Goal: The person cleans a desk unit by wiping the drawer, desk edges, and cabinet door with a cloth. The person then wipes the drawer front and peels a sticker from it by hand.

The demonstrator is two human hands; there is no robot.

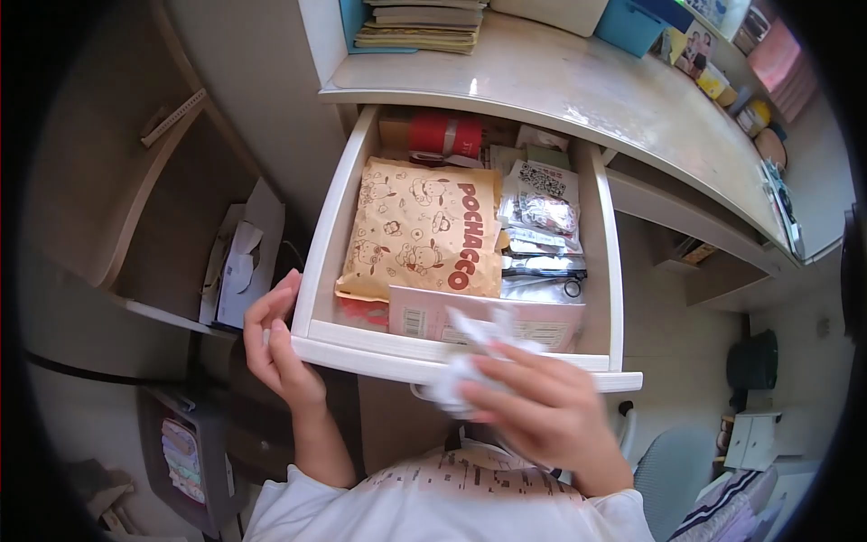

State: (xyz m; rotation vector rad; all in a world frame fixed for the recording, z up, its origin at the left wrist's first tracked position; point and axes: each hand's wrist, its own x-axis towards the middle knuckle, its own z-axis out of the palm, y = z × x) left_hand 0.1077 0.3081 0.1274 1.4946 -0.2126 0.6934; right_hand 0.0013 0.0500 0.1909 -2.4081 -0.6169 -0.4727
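A white drawer (470,355) is pulled out from under the desk. My left hand (282,348) is closed around its front left corner. Held in my right hand (551,406) is a crumpled white tissue (461,384), pressed against or just over the top of the drawer front; motion blurs both. Inside lies a tan paper envelope (420,226) printed "POCHACCO". A pale pink flat box (424,312) with a barcode leans along the front inside wall, partly behind the tissue. Small plastic packets (546,215) and dark-handled scissors (551,269) fill the right side, with a red cylinder (445,135) at the back.
Above the drawer runs a glossy desktop (524,63) bearing a stack of books (420,25) and a blue bin (637,27). Open shelving (181,208) stands at the left. A grey chair back (673,461) is at lower right.
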